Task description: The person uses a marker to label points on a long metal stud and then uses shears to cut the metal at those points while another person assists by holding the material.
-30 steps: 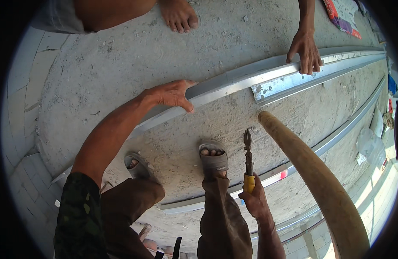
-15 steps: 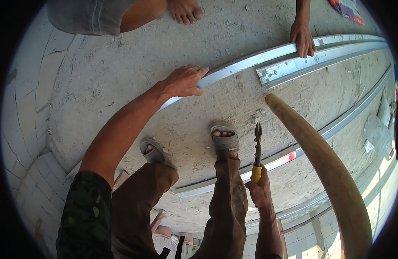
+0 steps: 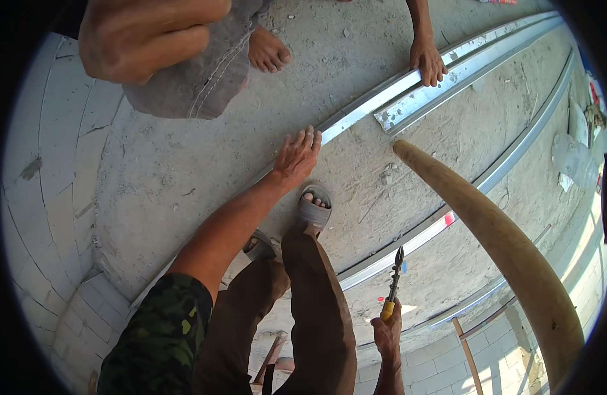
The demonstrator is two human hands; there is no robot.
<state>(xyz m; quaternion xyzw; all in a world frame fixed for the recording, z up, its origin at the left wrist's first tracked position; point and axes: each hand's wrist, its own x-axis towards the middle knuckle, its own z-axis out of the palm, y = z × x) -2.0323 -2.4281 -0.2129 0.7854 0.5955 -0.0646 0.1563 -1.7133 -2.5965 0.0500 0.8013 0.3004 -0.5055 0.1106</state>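
Note:
My left hand (image 3: 298, 160) lies across a long silver metal channel (image 3: 356, 112) on the floor, its fingers stretched out over the metal and its thumb hidden. Further along the same channel, another person's hand (image 3: 429, 60) presses down on it. Beside it lies a second, wider metal channel (image 3: 415, 108), its cut end toward me. My right hand (image 3: 387, 332), low and to the right of my legs, is wrapped round the yellow grip of dark-jawed tin snips (image 3: 395, 276). The jaws point up and away from me and touch nothing.
A thick wooden pole (image 3: 494, 230) slants across the right side. More metal channels (image 3: 408, 247) lie on the rough concrete floor (image 3: 178, 164). A crouching person's knee (image 3: 191, 85) and other hand (image 3: 152, 36) fill the upper left. Pale block walls (image 3: 66, 158) stand left.
My left hand has turned and loosened from its spanning hold to lie flatter across the channel. The snips have moved lower. The other person's knee and hand have come further into view.

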